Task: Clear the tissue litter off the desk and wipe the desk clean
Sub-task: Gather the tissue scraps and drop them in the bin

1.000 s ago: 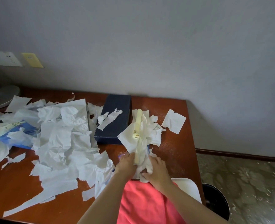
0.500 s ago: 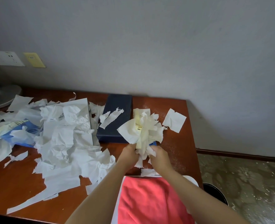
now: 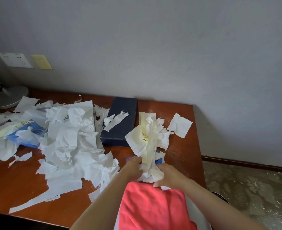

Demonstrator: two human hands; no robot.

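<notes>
your left hand (image 3: 134, 169) and right hand (image 3: 167, 175) pinch one tissue bundle (image 3: 147, 138) above the desk's (image 3: 183, 151) near right edge, so squeeze it tighter before carrying it off, as i judge loose flaps may shed onto the red cloth (image 3: 151, 206).

Count in view: 2 hands, left hand (image 3: 133, 168) and right hand (image 3: 167, 175), 1 bunch of tissue (image 3: 147, 138) between them; 1 counter (image 3: 20, 183), 1 dark blue box (image 3: 120, 130) with 2 scraps on its lid, 1 square tissue sheet (image 3: 179, 125) lying apart, 1 big heap of torn tissue (image 3: 67, 143) (pieces too many and overlapped to count). Also 1 blue packet (image 3: 26, 133), 1 red cloth (image 3: 151, 206), 1 round grey base (image 3: 8, 97), 2 wall plates: 1 white (image 3: 15, 60), 1 yellow (image 3: 41, 61).
</notes>
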